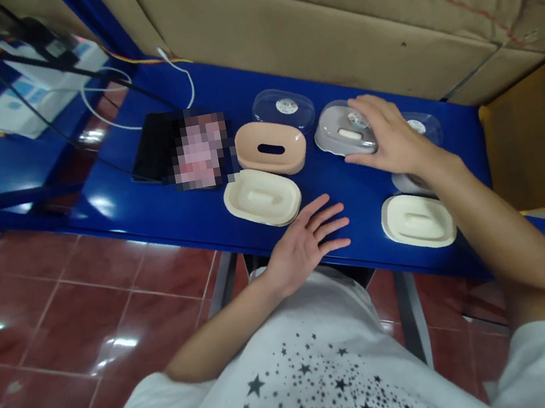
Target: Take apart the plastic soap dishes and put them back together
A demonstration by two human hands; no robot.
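My right hand (390, 135) grips a grey soap dish with a clear lid (341, 128) on the blue table (171, 201), fingers curled over its right side. My left hand (307, 238) lies flat and open at the table's near edge, holding nothing. Just beyond it sits a cream tray (261, 197). Behind that is a peach insert with a slot (270, 147) and a clear lid (283, 108). Another cream tray (417, 220) lies under my right forearm, with a grey piece (406, 182) and a second clear lid (425, 128) partly hidden behind the wrist.
A black tablet (154, 147) lies left of the dishes, partly blurred out. Cables (102, 107) run over the far left of the table. A cardboard wall (324, 19) stands behind. Red floor tiles (58, 305) lie below the near edge.
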